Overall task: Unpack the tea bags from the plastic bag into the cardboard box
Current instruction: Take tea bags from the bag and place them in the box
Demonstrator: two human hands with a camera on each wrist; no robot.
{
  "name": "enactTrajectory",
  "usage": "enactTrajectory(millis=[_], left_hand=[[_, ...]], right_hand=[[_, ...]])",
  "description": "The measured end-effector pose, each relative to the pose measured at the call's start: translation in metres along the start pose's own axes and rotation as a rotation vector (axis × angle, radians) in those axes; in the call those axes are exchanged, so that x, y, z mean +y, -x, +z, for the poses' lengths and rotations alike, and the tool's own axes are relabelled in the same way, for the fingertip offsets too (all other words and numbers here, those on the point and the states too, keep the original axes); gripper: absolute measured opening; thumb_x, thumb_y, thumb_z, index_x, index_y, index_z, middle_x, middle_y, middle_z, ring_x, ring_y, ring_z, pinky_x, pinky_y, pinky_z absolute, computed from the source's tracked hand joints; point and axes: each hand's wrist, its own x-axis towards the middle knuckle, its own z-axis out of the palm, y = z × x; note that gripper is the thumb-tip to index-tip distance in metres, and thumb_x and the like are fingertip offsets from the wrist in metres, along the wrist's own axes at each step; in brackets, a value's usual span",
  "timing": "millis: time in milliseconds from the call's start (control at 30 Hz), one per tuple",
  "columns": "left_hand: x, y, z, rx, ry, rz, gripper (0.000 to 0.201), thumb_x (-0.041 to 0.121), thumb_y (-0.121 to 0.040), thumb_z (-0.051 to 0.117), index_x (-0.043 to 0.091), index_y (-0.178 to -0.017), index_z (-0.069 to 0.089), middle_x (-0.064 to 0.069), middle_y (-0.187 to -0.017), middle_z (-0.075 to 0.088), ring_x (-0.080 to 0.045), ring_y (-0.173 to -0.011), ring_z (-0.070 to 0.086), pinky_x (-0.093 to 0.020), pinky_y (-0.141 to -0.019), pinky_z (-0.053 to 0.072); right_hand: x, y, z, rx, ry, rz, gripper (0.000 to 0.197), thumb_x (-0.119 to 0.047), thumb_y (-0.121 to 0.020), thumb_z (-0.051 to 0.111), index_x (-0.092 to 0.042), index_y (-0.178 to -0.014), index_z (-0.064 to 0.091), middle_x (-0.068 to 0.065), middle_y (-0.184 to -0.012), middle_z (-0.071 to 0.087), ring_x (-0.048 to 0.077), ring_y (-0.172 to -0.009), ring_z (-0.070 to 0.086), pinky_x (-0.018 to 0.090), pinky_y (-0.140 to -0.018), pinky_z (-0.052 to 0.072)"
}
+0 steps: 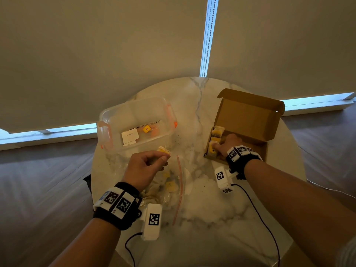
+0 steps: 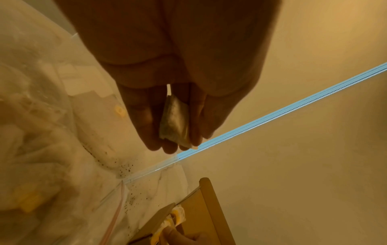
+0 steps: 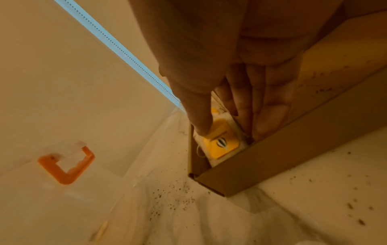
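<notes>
the cardboard box [image 1: 250, 120] is plain brown, shallow, its lid folded back and standing open, on the right side of the marble top. a row of tea bags [image 1: 215, 139] with yellow tags stands packed along its left end; the nearest yellow tag [image 3: 220, 145] bears a dark striped mark. the plastic bag [image 1: 173, 189] is clear with a red zip strip, lying crumpled and open near the front edge, a few yellow-tagged bags inside. one tea bag [image 2: 176, 122], pale and flat, is pinched above it.

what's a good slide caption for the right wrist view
Right hand presses a yellow-tagged tea bag into the corner of the brown cardboard box on the white marble table.
</notes>
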Motion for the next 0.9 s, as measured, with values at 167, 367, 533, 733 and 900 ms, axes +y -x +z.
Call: enactTrajectory(millis=[167,367,533,733,900], left_hand=[[-0.001,0.001,0.0,-0.007,-0.046,0.023,0.018,0.005,-0.088,0.067,0.02,-0.092,0.076,-0.004,-0.091,0.075,-0.019,-0.086,0.072,-0.031,-0.078,0.058],[-0.004,0.007,0.005,0.021,-0.278,0.004,0.012,0.02,-0.084,0.075,0.027,-0.094,0.074,0.009,-0.094,0.07,-0.01,-0.086,0.063,-0.03,-0.085,0.053],[-0.008,0.012,0.025,-0.046,-0.716,-0.002,0.06,0.054,-0.072,0.077,0.026,-0.122,0.06,0.007,-0.123,0.06,-0.012,-0.113,0.055,-0.035,-0.098,0.047],[-0.02,0.018,0.054,-0.14,-1.205,0.036,0.094,0.06,-0.073,0.069,0.019,-0.146,0.026,0.0,-0.151,0.029,-0.026,-0.136,0.03,-0.044,-0.108,0.032],[-0.027,0.012,0.036,-0.114,-1.188,0.013,0.089,0.041,-0.077,0.071,0.018,-0.147,0.022,0.0,-0.152,0.024,-0.027,-0.135,0.029,-0.043,-0.107,0.032]], right_hand=[[0.003,0.002,-0.002,-0.063,-0.027,-0.055,0.036,-0.05,-0.082,0.066,-0.014,-0.085,0.065,0.006,-0.079,0.07,0.022,-0.067,0.066,0.027,-0.059,0.05],[0.003,0.027,-0.016,0.05,0.116,-0.143,0.031,-0.042,-0.085,0.065,-0.012,-0.092,0.069,0.009,-0.092,0.068,0.025,-0.081,0.062,0.031,-0.07,0.051],[0.001,0.069,-0.004,-0.001,0.07,-0.388,0.016,-0.023,-0.09,0.062,-0.01,-0.095,0.071,0.002,-0.085,0.063,0.019,-0.08,0.058,0.023,-0.064,0.042],[-0.008,0.101,0.057,-0.197,0.209,-0.59,0.012,-0.022,-0.085,0.067,-0.018,-0.094,0.075,0.003,-0.098,0.071,0.019,-0.089,0.065,0.031,-0.085,0.053],[-0.024,0.107,0.098,-0.208,0.321,-0.555,0.027,-0.027,-0.087,0.063,-0.017,-0.113,0.067,0.01,-0.109,0.066,0.029,-0.099,0.063,0.036,-0.085,0.053]])
